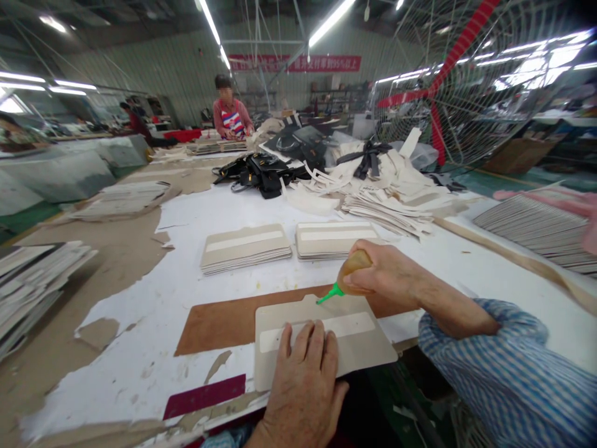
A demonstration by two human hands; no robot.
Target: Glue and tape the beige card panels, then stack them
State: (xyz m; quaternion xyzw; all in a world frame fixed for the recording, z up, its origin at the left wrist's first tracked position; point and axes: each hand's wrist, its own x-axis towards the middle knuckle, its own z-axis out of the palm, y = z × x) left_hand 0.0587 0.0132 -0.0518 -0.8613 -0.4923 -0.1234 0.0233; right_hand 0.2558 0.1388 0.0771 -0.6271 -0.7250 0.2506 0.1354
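Note:
A beige cut panel (pixel 364 345) with a white strip across it lies on a brown board (pixel 214 323) near the table's front edge. My left hand (pixel 303 379) lies flat on the panel's near side, fingers together and stretched out, holding nothing. My right hand (pixel 387 270) is closed round a small amber glue bottle (pixel 349 270). The bottle's green nozzle (pixel 329 294) points down-left and touches the panel's upper edge. A blue striped sleeve covers my right forearm.
Two stacks of the same beige panels (pixel 245 249) (pixel 333 239) sit just behind the board. Black bags (pixel 265 171) and heaps of white pieces (pixel 396 193) lie farther back. A person in red works at the far end. A large fan (pixel 466 81) stands at the right.

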